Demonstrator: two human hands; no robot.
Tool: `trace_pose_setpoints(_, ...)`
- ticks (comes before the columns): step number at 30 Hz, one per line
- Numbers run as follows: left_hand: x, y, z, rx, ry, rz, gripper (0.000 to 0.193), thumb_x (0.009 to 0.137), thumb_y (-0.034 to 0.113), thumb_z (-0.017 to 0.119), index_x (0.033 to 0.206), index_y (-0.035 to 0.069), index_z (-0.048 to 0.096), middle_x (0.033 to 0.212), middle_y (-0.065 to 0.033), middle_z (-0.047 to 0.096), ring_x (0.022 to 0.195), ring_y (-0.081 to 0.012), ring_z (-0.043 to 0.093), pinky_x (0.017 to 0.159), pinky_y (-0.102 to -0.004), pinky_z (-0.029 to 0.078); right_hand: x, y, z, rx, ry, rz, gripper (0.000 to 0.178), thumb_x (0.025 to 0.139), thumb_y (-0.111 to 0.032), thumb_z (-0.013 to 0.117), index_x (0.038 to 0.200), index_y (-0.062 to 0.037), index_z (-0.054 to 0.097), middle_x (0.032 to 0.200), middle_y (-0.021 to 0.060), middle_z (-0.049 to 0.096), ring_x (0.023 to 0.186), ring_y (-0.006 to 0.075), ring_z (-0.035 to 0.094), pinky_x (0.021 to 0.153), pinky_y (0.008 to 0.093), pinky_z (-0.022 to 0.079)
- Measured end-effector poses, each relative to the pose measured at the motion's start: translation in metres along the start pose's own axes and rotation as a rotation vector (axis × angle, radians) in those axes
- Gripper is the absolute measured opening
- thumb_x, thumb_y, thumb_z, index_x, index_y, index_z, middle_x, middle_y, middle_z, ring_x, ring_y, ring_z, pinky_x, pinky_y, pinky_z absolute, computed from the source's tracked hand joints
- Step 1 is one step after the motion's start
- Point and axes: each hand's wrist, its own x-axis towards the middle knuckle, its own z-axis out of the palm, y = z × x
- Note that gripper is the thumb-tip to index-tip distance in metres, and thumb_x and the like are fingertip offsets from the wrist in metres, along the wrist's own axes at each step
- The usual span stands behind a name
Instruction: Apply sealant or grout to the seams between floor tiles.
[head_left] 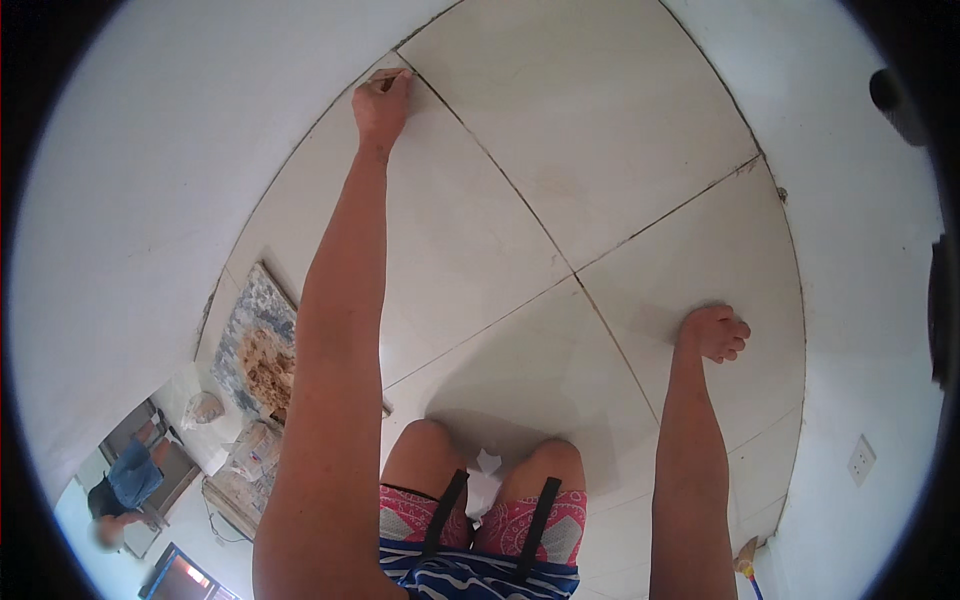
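My left hand (382, 108) reaches to the far end of the floor, with its fingers pinched around a thin, small tool whose kind I cannot make out. The tool's tip is close to the dark joint (478, 145) between two large, pale floor tiles (600, 110). Much nearer on the right, my right hand (716, 332) is curled into a fist resting on another tile, and nothing shows in it. Both forearms stretch forward on either side of my bent knees (425, 450).
A stained board (255, 310) with a heap of brown mortar (265, 365) lies left of my left arm. Plastic bags (255, 450) sit behind it. Another person (130, 485) is at the lower left. White walls flank the floor; a socket (861, 460) and a yellow brush (746, 558) are at right.
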Motion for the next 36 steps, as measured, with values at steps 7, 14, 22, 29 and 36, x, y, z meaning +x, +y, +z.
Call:
trace_pose_setpoints(7, -0.057, 0.008, 0.019, 0.321, -0.012, 0.472, 0.004, 0.088, 0.004, 0.063, 0.089, 0.001, 0.065, 0.085, -0.0158, 0.065, 0.074, -0.0289, 0.061, 0.068, -0.0356, 0.049, 0.004, -0.002, -0.006, -0.013, -0.012, 0.03, 0.044, 0.091, -0.037, 0.039, 0.116, -0.0015, 0.044, 0.117, 0.0192, 0.051, 0.107, 0.0375, 0.049, 0.084, 0.053, 0.044)
trace_pose_setpoints(14, -0.109, 0.001, 0.031, 0.178, -0.212, 0.475, 0.004, 0.089, 0.004, 0.065, 0.091, 0.0, 0.065, 0.088, -0.014, 0.066, 0.069, -0.0245, 0.061, 0.065, -0.0331, 0.049, 0.004, -0.001, -0.005, -0.019, 0.001, 0.033, 0.044, 0.091, -0.037, 0.039, 0.118, -0.0033, 0.045, 0.118, 0.0189, 0.051, 0.107, 0.0373, 0.05, 0.086, 0.0539, 0.044)
trace_pose_setpoints(22, -0.112, 0.005, 0.033, 0.186, -0.2, 0.213, 0.005, 0.091, 0.004, 0.064, 0.093, 0.0, 0.066, 0.091, -0.01, 0.068, 0.068, -0.0156, 0.059, 0.065, -0.0282, 0.048, 0.004, -0.005, -0.011, -0.041, -0.03, 0.048, 0.045, 0.089, -0.033, 0.038, 0.12, -0.0018, 0.046, 0.113, 0.0186, 0.05, 0.104, 0.0366, 0.049, 0.085, 0.0518, 0.043)
trace_pose_setpoints(29, -0.119, 0.018, 0.028, 0.19, -0.285, 0.188, 0.009, 0.094, 0.006, 0.062, 0.098, -0.001, 0.066, 0.089, -0.0047, 0.066, 0.075, -0.01, 0.055, 0.07, -0.0254, 0.046, 0.009, 0.0, -0.005, -0.014, -0.003, 0.011, 0.045, 0.089, -0.033, 0.038, 0.119, -0.0006, 0.044, 0.112, 0.02, 0.05, 0.103, 0.0378, 0.048, 0.085, 0.0518, 0.043)
trace_pose_setpoints(36, -0.107, 0.014, 0.025, 0.107, -0.186, -0.058, 0.012, 0.094, 0.01, 0.063, 0.1, 0.001, 0.067, 0.086, -0.0021, 0.066, 0.074, -0.0089, 0.055, 0.068, -0.0257, 0.047, 0.004, 0.0, -0.007, -0.009, -0.007, 0.012, 0.045, 0.089, -0.033, 0.038, 0.12, -0.0005, 0.044, 0.113, 0.0202, 0.05, 0.104, 0.0371, 0.049, 0.086, 0.0521, 0.043)
